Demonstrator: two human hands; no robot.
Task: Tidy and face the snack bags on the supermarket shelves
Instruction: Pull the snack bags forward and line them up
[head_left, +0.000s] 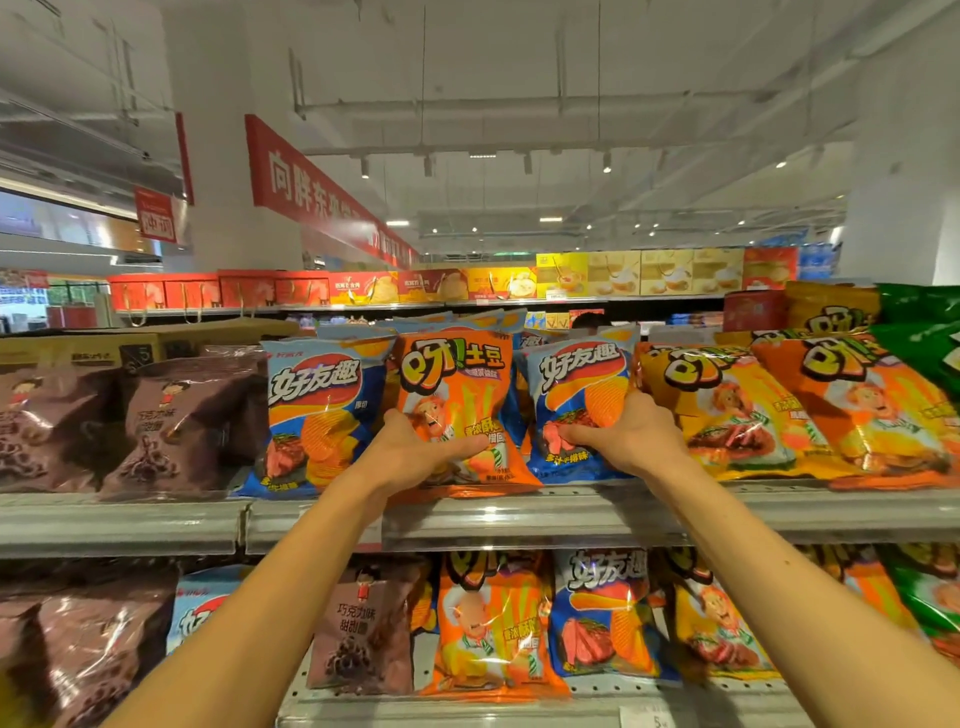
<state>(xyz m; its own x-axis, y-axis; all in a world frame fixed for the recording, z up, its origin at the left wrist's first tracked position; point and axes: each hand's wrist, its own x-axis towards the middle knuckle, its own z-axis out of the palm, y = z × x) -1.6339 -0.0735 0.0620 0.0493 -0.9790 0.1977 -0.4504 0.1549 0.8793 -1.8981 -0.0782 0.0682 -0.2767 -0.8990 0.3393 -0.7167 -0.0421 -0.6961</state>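
An orange fries bag (457, 379) stands upright on the top shelf (571, 512) between two blue chip bags. My left hand (415, 449) grips the orange bag at its lower left, thumb across the front. A blue chip bag (576, 384) stands just to the right, and my right hand (631, 434) grips its lower right part, thumb across the front. Another blue chip bag (317, 405) stands at the left of the orange one. More blue bags stand behind, mostly hidden.
Brown chocolate snack bags (171, 426) fill the shelf's left. Yellow-orange fries bags (737, 405) and green bags (924, 332) lean at the right. The lower shelf (467, 709) holds mixed brown, orange and blue bags. A cardboard box (130, 343) sits behind at left.
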